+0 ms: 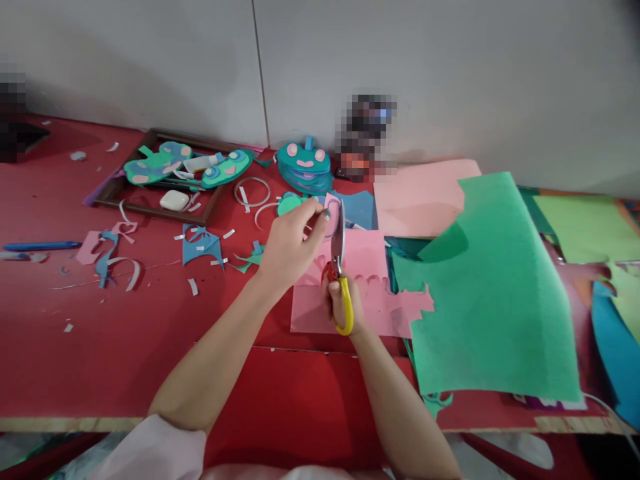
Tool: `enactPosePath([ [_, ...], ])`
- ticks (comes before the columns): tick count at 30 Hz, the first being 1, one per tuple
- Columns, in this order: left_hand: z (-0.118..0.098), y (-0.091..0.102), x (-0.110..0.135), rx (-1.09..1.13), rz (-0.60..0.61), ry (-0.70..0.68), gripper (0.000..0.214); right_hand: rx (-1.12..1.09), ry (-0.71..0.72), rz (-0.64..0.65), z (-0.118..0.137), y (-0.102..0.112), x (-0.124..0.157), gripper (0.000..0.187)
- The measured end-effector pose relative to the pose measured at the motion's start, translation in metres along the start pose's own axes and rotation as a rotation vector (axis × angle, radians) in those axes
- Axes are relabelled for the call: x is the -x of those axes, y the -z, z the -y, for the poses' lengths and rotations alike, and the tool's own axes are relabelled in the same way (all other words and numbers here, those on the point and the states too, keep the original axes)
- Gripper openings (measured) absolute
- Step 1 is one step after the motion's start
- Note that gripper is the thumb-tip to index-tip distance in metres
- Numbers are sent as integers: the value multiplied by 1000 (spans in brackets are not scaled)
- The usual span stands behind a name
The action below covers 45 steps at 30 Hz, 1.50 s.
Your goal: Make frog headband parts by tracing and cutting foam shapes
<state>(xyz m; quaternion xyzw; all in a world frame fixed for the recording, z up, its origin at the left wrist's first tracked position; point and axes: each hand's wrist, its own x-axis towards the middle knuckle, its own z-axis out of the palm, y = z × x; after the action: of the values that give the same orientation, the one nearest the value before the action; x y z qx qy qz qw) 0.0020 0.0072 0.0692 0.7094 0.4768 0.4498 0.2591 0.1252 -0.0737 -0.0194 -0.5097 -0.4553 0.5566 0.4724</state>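
Observation:
Between the thumb and fingers of my left hand [295, 237] is a small pink paper piece [331, 212] with an outline drawn on it. My right hand [353, 300] grips scissors [345, 303] with yellow and red handles, their blades pointing up along the right side of the piece. Whether the blades are parted is hard to make out. Below my hands lie pink sheets [367, 310] with ragged cut edges. A round green cutout [290, 203] is partly hidden behind my left hand.
Right of my hands lies a large green sheet [500, 300], with a pale pink sheet [420, 200] behind it. A brown frame [200, 215] holds decorated green cutouts at the back left. Blue scraps [203, 248] and a blue pen [45, 246] are on the left. A wall rises behind.

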Motion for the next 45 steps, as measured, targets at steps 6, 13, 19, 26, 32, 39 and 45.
enactPosePath([
  [6,1,0,-1,-4,0,3,16,19,-25,-9,1,0,1,56],
  [13,2,1,-1,10,-24,30,17,9,-13,-9,1,0,1,56],
  [19,2,1,-1,9,-31,37,17,35,-28,-16,0,0,1,56],
  [26,3,2,-1,22,-37,39,17,48,-25,-26,3,-1,2,55],
  [32,5,4,-2,-14,-49,29,18,59,-36,-2,5,0,2,56],
  [39,6,5,-1,-42,-84,38,19,58,-29,-1,3,0,2,55],
  [45,5,6,-2,-55,-83,38,18,76,-51,-11,3,1,2,55],
])
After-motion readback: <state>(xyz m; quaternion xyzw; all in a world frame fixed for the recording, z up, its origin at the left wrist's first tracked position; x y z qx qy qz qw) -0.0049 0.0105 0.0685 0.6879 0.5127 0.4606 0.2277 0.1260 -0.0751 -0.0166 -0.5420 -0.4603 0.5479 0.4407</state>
